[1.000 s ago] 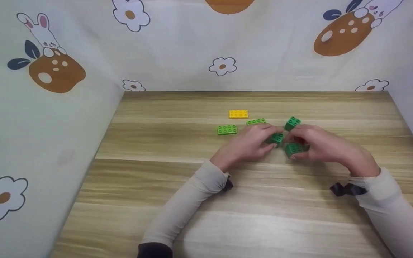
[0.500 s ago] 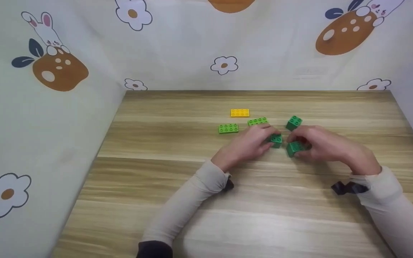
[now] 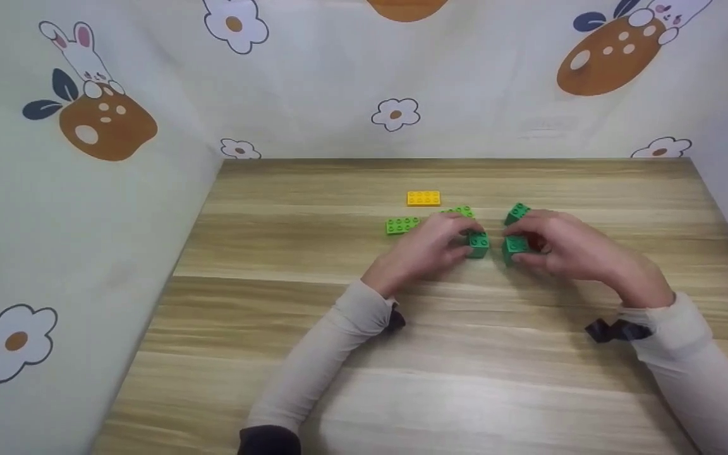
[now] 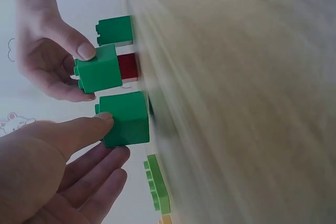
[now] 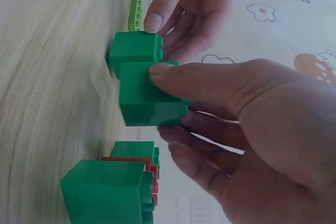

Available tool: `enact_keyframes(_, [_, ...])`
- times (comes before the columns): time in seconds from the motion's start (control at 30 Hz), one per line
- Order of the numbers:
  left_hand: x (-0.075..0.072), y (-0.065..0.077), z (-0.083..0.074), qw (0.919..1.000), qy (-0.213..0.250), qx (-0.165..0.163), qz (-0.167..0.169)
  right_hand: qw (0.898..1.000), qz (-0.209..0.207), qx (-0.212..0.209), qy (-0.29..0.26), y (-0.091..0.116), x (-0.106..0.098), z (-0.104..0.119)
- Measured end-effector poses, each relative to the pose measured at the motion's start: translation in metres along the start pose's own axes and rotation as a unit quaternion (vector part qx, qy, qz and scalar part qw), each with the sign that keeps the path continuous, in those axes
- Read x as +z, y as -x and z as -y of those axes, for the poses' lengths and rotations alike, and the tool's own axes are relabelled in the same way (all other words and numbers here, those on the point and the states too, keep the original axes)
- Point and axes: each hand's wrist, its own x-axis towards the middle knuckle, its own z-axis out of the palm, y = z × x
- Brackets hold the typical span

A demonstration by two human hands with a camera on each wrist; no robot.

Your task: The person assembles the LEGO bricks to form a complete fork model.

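My left hand (image 3: 424,249) pinches a dark green toy building brick (image 4: 126,119) between thumb and fingers, studs up, low over the wooden table. A similar dark green brick (image 5: 149,95) is pinched by my right hand (image 3: 572,243), just to the right of the first. A narrow gap separates the two bricks in the head view. Past the right hand's brick, a red brick (image 5: 128,159) sits on the table between two more dark green bricks, one nearer (image 5: 105,187) and one farther (image 5: 134,149). From the head, my right hand mostly hides the red one.
A flat yellow brick (image 3: 424,198) lies toward the back of the table (image 3: 263,240). One light green brick (image 3: 402,225) is left of my left hand; another (image 3: 459,212) is partly covered by it. A patterned cloth wall (image 3: 313,76) borders the table.
Both hands have shifted slightly left and toward the back, each keeping its green brick. The left hand now overlaps more of the light green bricks.
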Motion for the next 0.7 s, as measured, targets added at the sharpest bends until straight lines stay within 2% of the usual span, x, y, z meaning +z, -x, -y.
enact_keyframes(0.23, [-0.002,0.003,0.005,0.9999,0.011,-0.005,0.002,0.998,-0.054,-0.024,-0.015,0.001,0.002,0.002])
enact_keyframes(0.47, [0.000,0.004,0.007,0.9995,0.030,-0.006,0.008,0.991,-0.113,-0.071,-0.026,-0.002,0.010,0.002])
enact_keyframes(0.7, [-0.002,0.004,0.007,0.9991,0.041,-0.007,0.014,0.986,-0.136,-0.085,-0.045,-0.006,0.017,0.003])
